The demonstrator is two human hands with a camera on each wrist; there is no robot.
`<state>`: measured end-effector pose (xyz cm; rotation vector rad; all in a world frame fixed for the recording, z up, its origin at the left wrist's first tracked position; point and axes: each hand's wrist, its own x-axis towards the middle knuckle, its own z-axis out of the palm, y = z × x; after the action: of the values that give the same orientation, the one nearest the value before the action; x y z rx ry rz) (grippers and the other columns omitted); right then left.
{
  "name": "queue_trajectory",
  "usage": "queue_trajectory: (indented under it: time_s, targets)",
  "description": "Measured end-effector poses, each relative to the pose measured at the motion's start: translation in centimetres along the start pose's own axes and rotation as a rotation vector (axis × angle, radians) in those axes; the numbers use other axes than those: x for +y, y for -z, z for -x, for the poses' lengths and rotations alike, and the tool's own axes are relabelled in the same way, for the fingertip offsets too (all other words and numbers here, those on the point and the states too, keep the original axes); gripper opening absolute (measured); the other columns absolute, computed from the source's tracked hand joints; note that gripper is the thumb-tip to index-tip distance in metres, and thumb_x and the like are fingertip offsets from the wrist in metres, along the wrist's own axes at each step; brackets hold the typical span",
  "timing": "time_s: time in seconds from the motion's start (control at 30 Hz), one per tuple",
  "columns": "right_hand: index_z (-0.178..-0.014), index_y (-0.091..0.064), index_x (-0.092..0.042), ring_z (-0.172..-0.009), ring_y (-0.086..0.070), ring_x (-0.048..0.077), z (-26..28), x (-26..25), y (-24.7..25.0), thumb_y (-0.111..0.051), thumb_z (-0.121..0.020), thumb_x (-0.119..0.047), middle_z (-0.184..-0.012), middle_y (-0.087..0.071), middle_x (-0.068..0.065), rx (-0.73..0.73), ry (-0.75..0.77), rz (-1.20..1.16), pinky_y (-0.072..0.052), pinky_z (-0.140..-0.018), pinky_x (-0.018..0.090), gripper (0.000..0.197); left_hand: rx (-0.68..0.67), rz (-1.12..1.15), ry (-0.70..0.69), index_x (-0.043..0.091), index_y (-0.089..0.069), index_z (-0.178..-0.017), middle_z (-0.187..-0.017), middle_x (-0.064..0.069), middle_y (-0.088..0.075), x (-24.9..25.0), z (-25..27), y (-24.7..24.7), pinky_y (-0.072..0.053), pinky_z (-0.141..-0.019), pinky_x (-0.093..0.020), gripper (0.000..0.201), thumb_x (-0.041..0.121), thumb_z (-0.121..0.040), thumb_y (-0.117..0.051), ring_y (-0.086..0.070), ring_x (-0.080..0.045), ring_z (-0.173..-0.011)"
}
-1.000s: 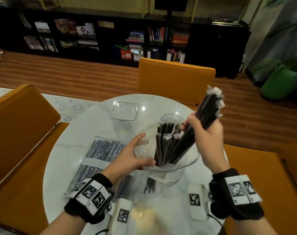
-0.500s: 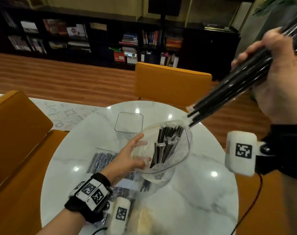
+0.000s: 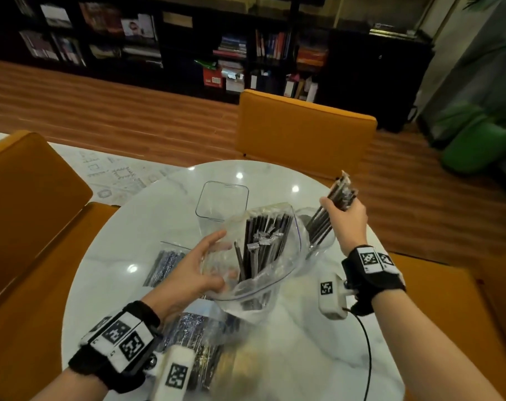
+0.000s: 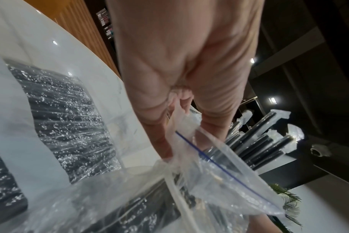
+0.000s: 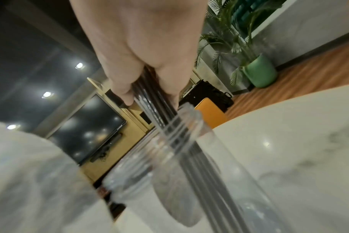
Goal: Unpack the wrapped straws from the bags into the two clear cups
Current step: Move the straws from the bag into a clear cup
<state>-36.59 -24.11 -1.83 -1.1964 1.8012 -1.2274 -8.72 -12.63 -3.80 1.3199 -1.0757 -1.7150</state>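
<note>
Partway through: right hand (image 3: 345, 224) clenched round a straw bundle (image 3: 331, 211), lower ends already inside the round cup (image 5: 169, 157) near the desk's (image 3: 318, 357) right edge, long axis tilted, tops leaning up and away to the far right. Left hand (image 3: 198, 272) gripping the open bag's (image 3: 278, 273) rim at mid-desk, more straws (image 3: 263, 241) upright inside. Square cup (image 3: 221, 202) toward the far edge empty; sealed bags (image 3: 163, 266) left flat, untouched.
</note>
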Motion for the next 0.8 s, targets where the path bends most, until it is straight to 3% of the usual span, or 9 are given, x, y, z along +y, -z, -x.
queue_trajectory:
  time_s: [0.1, 0.2, 0.3, 0.4, 0.5, 0.6, 0.67, 0.73, 0.8]
  targets:
    - [-0.121, -0.058, -0.01, -0.099, -0.061, 0.019, -0.7, -0.2, 1.7, -0.074, -0.084, -0.028, -0.113, -0.065, 0.006, -0.046, 0.055, 0.092, -0.049, -0.08, 0.02, 0.045, 0.001, 0.025, 0.003, 0.04, -0.041, -0.139, -0.118, 0.025, -0.049, 0.1, 0.1, -0.4, -0.057, -0.083, -0.043, 0.093, -0.025, -0.075, -0.058, -0.068, -0.033, -0.105]
    - [-0.135, -0.046, -0.02, -0.117, -0.053, 0.015, -1.3, -2.6, 4.8, -0.074, -0.081, -0.041, -0.133, -0.054, 0.002, 0.037, 0.159, 0.142, -0.046, -0.099, 0.035, 0.065, -0.005, 0.025, -0.006, 0.039, -0.04, -0.14, -0.122, 0.021, -0.049, 0.5, 0.3, -1.2, -0.059, -0.077, -0.038, 0.094, -0.025, -0.074, -0.057, -0.067, -0.035, -0.106]
    - [-0.13, -0.051, -0.02, -0.12, -0.051, 0.014, 0.4, -6.4, 8.6, -0.067, -0.086, -0.036, -0.133, -0.052, 0.005, 0.215, 0.335, 0.141, -0.043, -0.102, 0.033, 0.049, -0.022, 0.01, -0.03, 0.039, -0.04, -0.14, -0.131, 0.014, -0.05, 0.9, 0.6, -2.2, -0.057, -0.078, -0.042, 0.092, -0.025, -0.075, -0.056, -0.064, -0.041, -0.108]
    - [-0.119, -0.057, -0.017, -0.104, -0.057, 0.005, 4.6, -8.6, 10.7, -0.061, -0.09, -0.026, -0.114, -0.062, -0.004, 0.269, 0.464, 0.069, -0.047, -0.092, 0.022, 0.031, -0.053, 0.024, -0.045, 0.039, -0.04, -0.14, -0.133, 0.013, -0.049, 1.2, 0.8, -3.5, -0.058, -0.073, -0.035, 0.09, -0.023, -0.077, -0.057, -0.068, -0.034, -0.104]
    - [-0.117, -0.056, -0.025, -0.098, -0.063, 0.004, 8.8, -6.6, 10.1, -0.063, -0.09, -0.031, -0.105, -0.062, -0.012, 0.005, 0.364, -0.085, -0.052, -0.091, 0.028, 0.03, -0.094, 0.065, -0.044, 0.038, -0.04, -0.14, -0.129, 0.017, -0.049, 0.8, 0.8, -5.0, -0.054, -0.07, -0.034, 0.09, -0.026, -0.078, -0.054, -0.07, -0.028, -0.104]
    - [-0.133, -0.045, -0.039, -0.115, -0.062, 0.008, 12.1, -2.7, 8.2, -0.07, -0.074, -0.059, -0.13, -0.058, -0.007, -0.33, 0.092, -0.265, -0.052, -0.092, 0.026, 0.068, -0.101, 0.063, -0.033, 0.038, -0.04, -0.14, -0.122, 0.021, -0.05, 0.0, 0.5, -6.1, -0.052, -0.066, -0.033, 0.092, -0.027, -0.077, -0.052, -0.07, -0.027, -0.103]
    - [-0.146, -0.029, -0.04, -0.123, -0.053, 0.005, 13.4, -0.1, 6.6, -0.076, -0.07, -0.054, -0.144, -0.045, -0.009, -0.453, 0.034, -0.153, -0.05, -0.087, 0.017, 0.09, -0.086, 0.063, -0.001, 0.036, -0.037, -0.142, -0.131, 0.009, -0.051, -0.9, 0.2, -6.5, -0.054, -0.068, -0.031, 0.095, -0.03, -0.075, -0.05, -0.07, -0.025, -0.104]
    - [-0.152, -0.016, -0.039, -0.13, -0.043, 0.004, 14.2, 2.0, 5.0, -0.081, -0.065, -0.054, -0.151, -0.033, -0.012, -0.523, 0.057, 0.04, -0.043, -0.1, 0.02, 0.11, -0.065, 0.055, 0.03, 0.033, -0.034, -0.144, -0.137, 0.001, -0.048, -1.9, 0.0, -6.8, -0.054, -0.071, -0.03, 0.097, -0.032, -0.074, -0.047, -0.07, -0.023, -0.104]
    - [-0.154, -0.013, -0.037, -0.141, -0.03, 0.014, 14.5, 3.5, 3.9, -0.08, -0.062, -0.06, -0.155, -0.025, -0.009, -0.563, 0.076, 0.18, -0.031, -0.116, 0.037, 0.116, -0.061, 0.041, 0.065, 0.033, -0.034, -0.144, -0.137, 0.001, -0.047, -2.7, 0.0, -6.9, -0.053, -0.069, -0.029, 0.096, -0.032, -0.074, -0.046, -0.071, -0.019, -0.096]
